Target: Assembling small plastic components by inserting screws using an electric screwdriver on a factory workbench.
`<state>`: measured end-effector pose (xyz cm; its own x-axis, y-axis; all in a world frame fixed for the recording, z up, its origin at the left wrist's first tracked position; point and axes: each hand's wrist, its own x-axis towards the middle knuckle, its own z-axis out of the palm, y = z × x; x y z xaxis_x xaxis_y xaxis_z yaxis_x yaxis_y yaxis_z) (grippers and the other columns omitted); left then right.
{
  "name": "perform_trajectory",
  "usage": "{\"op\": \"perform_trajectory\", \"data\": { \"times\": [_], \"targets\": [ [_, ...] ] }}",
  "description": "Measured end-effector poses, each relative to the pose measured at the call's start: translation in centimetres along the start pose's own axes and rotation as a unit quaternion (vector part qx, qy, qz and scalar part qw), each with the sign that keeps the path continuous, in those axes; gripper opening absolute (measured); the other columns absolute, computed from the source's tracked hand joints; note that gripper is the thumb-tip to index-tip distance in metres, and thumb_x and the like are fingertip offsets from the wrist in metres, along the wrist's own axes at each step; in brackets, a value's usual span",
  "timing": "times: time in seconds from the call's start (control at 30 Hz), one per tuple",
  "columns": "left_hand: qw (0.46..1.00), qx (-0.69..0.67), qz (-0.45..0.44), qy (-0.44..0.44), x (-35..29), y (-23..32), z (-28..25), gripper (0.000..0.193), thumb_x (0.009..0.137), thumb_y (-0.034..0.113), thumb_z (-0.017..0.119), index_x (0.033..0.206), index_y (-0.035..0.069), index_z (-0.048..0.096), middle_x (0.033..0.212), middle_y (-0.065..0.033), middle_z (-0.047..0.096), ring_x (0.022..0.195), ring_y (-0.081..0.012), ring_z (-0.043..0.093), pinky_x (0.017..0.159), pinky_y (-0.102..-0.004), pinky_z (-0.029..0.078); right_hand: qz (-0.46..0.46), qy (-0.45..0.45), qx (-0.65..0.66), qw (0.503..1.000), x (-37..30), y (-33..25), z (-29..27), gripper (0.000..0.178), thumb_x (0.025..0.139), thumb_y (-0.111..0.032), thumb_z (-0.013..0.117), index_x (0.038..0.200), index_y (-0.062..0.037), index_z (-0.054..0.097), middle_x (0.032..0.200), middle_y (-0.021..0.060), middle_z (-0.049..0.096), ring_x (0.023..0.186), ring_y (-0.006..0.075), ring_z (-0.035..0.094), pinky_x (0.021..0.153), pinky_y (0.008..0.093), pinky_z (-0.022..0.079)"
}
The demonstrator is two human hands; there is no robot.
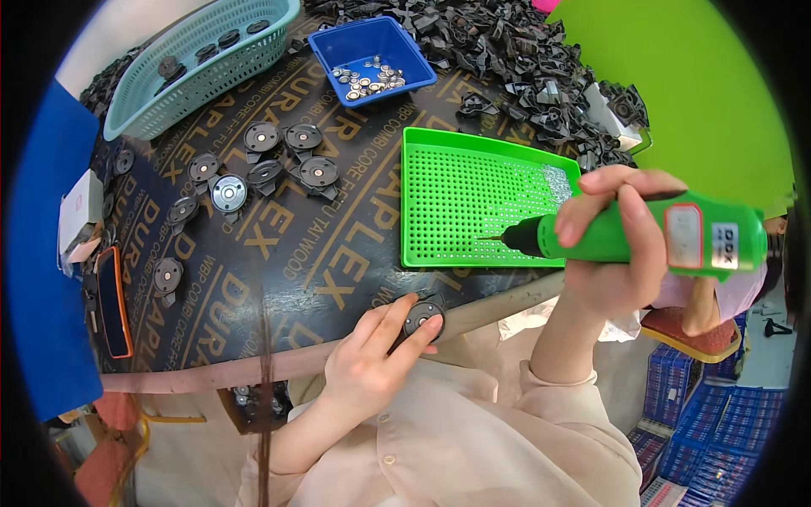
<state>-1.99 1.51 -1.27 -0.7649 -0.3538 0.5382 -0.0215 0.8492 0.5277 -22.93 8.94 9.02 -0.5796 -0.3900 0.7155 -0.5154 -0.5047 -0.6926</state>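
My left hand [369, 362] holds a round black plastic part [420, 319] at the table's front edge, with its fingers resting over the disc. My right hand [601, 283] is wrapped around a green electric screwdriver [606, 241] that lies almost level. Its black nose and thin bit point left, above a green perforated tray [406, 203]. Small silvery screws [557, 183] are heaped at the tray's right end. Left of the tray, several black disc-shaped parts with tabs lie on the table, among them one with a shinier face [229, 193].
A blue bin [378, 40] with small metal discs stands at the back, beside a pale teal basket [203, 80] holding black parts. Black plastic pieces [507, 55] are piled at the far right. An orange-edged phone [115, 302] lies at left. Another person's arm [701, 306] shows at right.
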Motion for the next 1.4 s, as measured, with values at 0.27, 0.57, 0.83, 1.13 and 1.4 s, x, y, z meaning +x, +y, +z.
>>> {"op": "perform_trajectory", "data": {
  "times": [0.27, 0.57, 0.83, 1.13, 1.4],
  "targets": [
    [1.000, 0.017, 0.020, 0.013, -0.3, -0.7, 0.3, 0.040, 0.065, 0.012, 0.076, 0.104, 0.010, 0.069, 0.106, -0.0134, 0.064, 0.077, -0.0205, 0.061, 0.060, -0.0269, 0.053, 0.016, -0.024, 0.019, 0.999, -0.2, 0.8, 0.4, 0.014, 0.085, -0.003, 0.047, 0.095, 0.0070, 0.048, 0.080, 0.0265, 0.059, 0.042, 0.0208, 0.051, 0.042, 0.0306, 0.046],
    [1.000, -0.019, 0.016, 0.010, -0.2, -0.8, 0.1, 0.045, 0.065, 0.014, 0.079, 0.107, 0.007, 0.066, 0.117, -0.0167, 0.061, 0.078, -0.0210, 0.061, 0.062, -0.0268, 0.053, 0.025, -0.033, -0.001, 0.999, -0.2, 0.5, 0.9, 0.012, 0.085, -0.003, 0.049, 0.093, 0.0061, 0.048, 0.076, 0.0243, 0.058, 0.043, 0.0209, 0.051, 0.043, 0.0309, 0.046],
    [1.000, -0.008, 0.024, -0.002, -0.1, -0.6, -0.1, 0.042, 0.068, 0.012, 0.077, 0.108, 0.004, 0.065, 0.112, -0.0147, 0.062, 0.078, -0.0221, 0.061, 0.063, -0.0275, 0.053, 0.012, -0.031, -0.015, 0.999, -0.3, 0.3, 1.0, 0.012, 0.085, -0.004, 0.049, 0.091, 0.0066, 0.049, 0.075, 0.0241, 0.059, 0.043, 0.0202, 0.052, 0.043, 0.0306, 0.045],
    [0.999, 0.019, 0.043, -0.001, 0.1, -0.7, -0.1, 0.039, 0.071, 0.010, 0.074, 0.107, -0.001, 0.063, 0.107, -0.0174, 0.063, 0.078, -0.0229, 0.061, 0.065, -0.0284, 0.053, 0.014, -0.149, 0.160, 0.976, -1.8, -5.4, 0.0, 0.018, 0.087, -0.006, 0.044, 0.104, 0.0005, 0.042, 0.089, 0.0213, 0.058, 0.045, 0.0219, 0.055, 0.041, 0.0308, 0.047],
    [0.999, 0.015, 0.036, 0.001, 0.2, -0.4, 0.2, 0.048, 0.060, 0.003, 0.076, 0.106, -0.001, 0.066, 0.109, -0.0176, 0.063, 0.077, -0.0245, 0.061, 0.066, -0.0297, 0.053, 0.118, -0.213, 0.110, 0.964, -4.5, -5.7, 1.0, 0.022, 0.088, -0.006, 0.053, 0.104, -0.0037, 0.037, 0.089, 0.0191, 0.059, 0.048, 0.0238, 0.058, 0.043, 0.0353, 0.052]
  ]
}}
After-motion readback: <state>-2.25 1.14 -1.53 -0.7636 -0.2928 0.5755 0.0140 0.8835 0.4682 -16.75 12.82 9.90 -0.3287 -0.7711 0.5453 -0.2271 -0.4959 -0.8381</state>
